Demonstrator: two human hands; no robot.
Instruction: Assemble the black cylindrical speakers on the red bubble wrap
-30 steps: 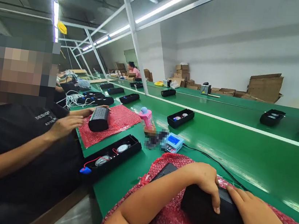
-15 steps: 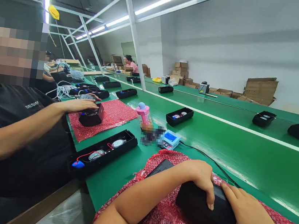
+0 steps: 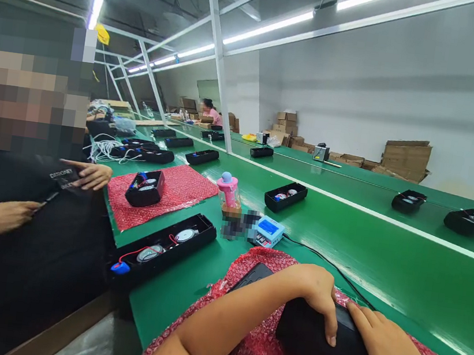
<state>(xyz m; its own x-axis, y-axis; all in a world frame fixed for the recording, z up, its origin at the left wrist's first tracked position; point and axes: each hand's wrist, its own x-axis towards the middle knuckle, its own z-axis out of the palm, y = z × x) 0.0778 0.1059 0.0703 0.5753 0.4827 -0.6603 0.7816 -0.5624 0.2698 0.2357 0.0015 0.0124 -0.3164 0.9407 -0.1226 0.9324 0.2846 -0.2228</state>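
Observation:
A black speaker housing [image 3: 314, 339] lies on red bubble wrap [image 3: 260, 349] right in front of me. Over its top edge bends my left hand [image 3: 320, 290], thumb against the near face and the other fingers mostly hidden behind. My right hand [image 3: 393, 352] grips the right end, its thumb on the near face and its fingers across the top. A second black part [image 3: 252, 275] shows partly behind my left forearm. Whatever lies inside the housing is out of sight.
Left, a co-worker [image 3: 17, 218] holds a thin tool and a small dark piece. An open speaker case [image 3: 166, 250] with red wires lies between us. Beyond my wrap are a blue-screened device [image 3: 269, 228] with a cable and a pink bottle [image 3: 228, 194]. More cases line the green bench [image 3: 342, 238].
My hands keep the same hold on the housing. The co-worker's hand has left the case on the other red wrap, which now shows its open inside. My view has tilted slightly.

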